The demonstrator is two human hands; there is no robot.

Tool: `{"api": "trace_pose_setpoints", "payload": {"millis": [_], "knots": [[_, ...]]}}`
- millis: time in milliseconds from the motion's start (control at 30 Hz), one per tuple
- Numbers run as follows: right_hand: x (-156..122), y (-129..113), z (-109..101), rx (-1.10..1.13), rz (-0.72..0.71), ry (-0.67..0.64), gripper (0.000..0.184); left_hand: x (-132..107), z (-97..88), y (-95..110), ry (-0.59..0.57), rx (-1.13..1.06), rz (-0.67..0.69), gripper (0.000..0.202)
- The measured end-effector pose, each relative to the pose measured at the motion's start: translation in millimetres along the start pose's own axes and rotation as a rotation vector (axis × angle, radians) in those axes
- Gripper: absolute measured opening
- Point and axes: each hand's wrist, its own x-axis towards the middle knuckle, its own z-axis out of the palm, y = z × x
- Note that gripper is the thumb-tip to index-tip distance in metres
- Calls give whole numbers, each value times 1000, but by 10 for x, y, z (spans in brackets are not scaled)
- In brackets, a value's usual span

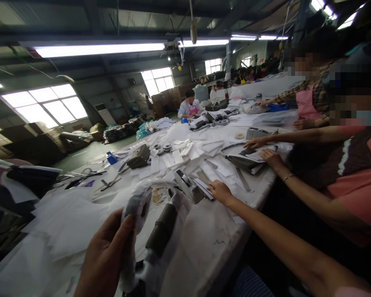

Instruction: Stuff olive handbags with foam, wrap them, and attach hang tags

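My left hand (106, 251) is closed around a curved bag handle (137, 202) wrapped in thin white material. A dark olive sleeve (162, 229) sits on its other limb, and the lower end runs out of view. My right hand (221, 192) reaches across the table, fingers drawn together at the front end of a grey tape dispenser (187, 185). White strips (204, 188) lie right at those fingertips; what the fingers pinch is too small to make out. Behind the handle, a patch of brownish scraps (160, 196) shows on the table.
White sheets (71, 218) spread over the table's left, and loose strips (185, 152) cover its middle. An olive bag (139, 156) and tape rolls (167, 147) lie farther back. On the right, a co-worker's hands (272, 159) handle a dark bag (244, 163) near another dispenser (259, 133).
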Motion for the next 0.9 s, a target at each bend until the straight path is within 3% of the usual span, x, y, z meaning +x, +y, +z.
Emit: {"api": "trace_pose_setpoints", "payload": {"millis": [100, 233, 367, 500, 633, 733, 900], "knots": [[165, 12, 199, -99, 62, -85, 28, -41, 26, -39, 1, -49, -91, 67], [228, 17, 348, -181, 113, -152, 31, -80, 33, -287, 13, -21, -162, 63], [245, 54, 345, -218, 125, -155, 33, -69, -18, -462, 27, -33, -210, 61], [247, 75, 299, -190, 112, -131, 29, -39, -36, -420, 39, -25, -230, 64], [198, 93, 204, -83, 115, -99, 26, -47, 46, -304, 62, -15, -167, 60], [91, 80, 30, 52, 119, -31, 22, -48, 62, -302, 13, -36, -137, 61], [-383, -167, -350, 356, -17, 10, 37, -51, -56, -385, -95, -87, -141, 57]]}}
